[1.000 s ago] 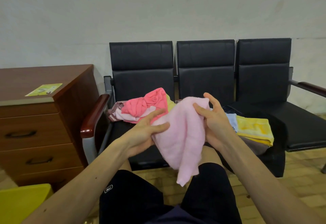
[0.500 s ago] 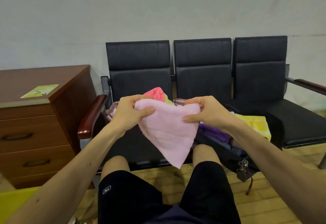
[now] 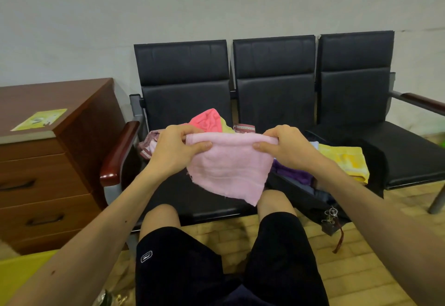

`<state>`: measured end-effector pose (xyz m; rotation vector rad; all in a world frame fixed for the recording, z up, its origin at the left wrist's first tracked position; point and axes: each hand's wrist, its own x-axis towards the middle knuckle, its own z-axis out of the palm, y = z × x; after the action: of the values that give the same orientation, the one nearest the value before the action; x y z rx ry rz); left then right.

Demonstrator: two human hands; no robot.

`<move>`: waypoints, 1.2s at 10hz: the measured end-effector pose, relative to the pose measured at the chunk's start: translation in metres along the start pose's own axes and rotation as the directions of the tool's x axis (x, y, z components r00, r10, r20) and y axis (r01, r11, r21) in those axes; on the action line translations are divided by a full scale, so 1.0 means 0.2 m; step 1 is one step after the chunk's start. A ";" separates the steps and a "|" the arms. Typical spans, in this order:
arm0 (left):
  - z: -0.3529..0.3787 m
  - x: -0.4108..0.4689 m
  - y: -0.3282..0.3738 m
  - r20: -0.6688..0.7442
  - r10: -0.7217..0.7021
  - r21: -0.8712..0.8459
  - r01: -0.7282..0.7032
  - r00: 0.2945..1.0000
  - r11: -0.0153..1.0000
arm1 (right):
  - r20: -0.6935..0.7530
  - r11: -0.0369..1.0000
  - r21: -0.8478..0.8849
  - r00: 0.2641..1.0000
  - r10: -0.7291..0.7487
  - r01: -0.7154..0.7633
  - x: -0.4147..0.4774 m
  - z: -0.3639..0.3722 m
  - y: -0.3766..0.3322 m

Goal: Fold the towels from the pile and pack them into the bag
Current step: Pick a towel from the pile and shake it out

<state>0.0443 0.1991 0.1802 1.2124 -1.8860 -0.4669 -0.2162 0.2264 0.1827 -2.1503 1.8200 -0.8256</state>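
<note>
Three black padded seats in a row [image 3: 274,103] take up most of what we're looking at, with a brown wooden drawer cabinet [image 3: 48,161] off to our left. On the left seat sits the pile of crumpled towels, coral pink on top [image 3: 207,120]. The open black bag [image 3: 310,195] is on the middle seat, down by our right knee, with a folded yellow towel [image 3: 346,163] draped on its far side. Then the pale pink towel [image 3: 228,170]: our left hand [image 3: 175,151] and right hand [image 3: 286,149] are each clamped on a top corner, long edge stretched side to side, the rest hanging. Bag's nearer the right hand, so we'd guess the packing swings that way.
</note>
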 end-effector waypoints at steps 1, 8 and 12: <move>0.02 0.00 -0.01 0.044 0.022 -0.002 -0.022 0.999 1.000 | 0.042 0.998 0.047 0.999 0.029 -0.031 -0.02 0.02 0.04; 0.48 0.11 -0.07 0.560 -0.440 -0.629 0.706 0.701 0.325 | 0.349 0.125 0.916 0.910 0.224 -0.382 -0.28 0.20 0.13; 1.15 0.16 -0.01 0.812 -0.339 -0.382 0.872 0.475 0.306 | 0.271 0.056 0.932 0.792 0.547 -0.358 -0.19 0.09 0.68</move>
<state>-0.1453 0.1428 0.0571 1.1992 -1.1510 -2.1666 -0.3241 0.2305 0.0903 -0.5863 1.2038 -1.4223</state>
